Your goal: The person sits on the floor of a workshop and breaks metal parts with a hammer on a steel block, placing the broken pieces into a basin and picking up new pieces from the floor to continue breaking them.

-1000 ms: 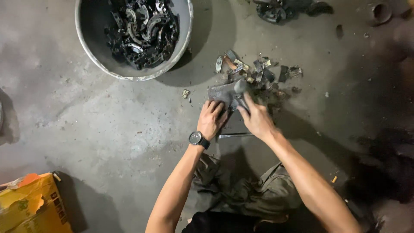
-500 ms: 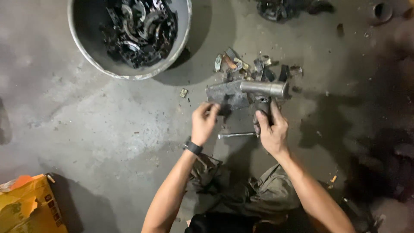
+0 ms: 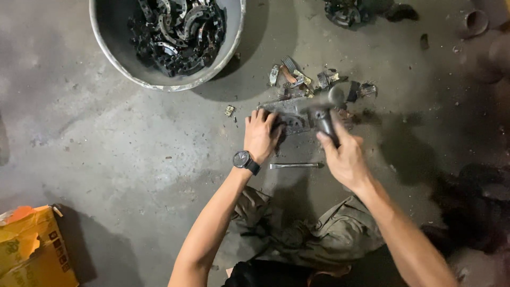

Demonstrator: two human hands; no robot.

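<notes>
Right hand gripping blurred steel hammer, left hand on flat metal block

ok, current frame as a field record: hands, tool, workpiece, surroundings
left hand: left hand pressed on grey metal block, wristwatch on wrist
right hand: right hand shut on hammer, head blurred over the block
workpiece: block lies flat on concrete floor
debris: metal scraps behind the block
loose tool: thin metal rod between the hands
surroundings: grey tub of dark curved metal parts, upper left; yellow carton, lower left
</notes>
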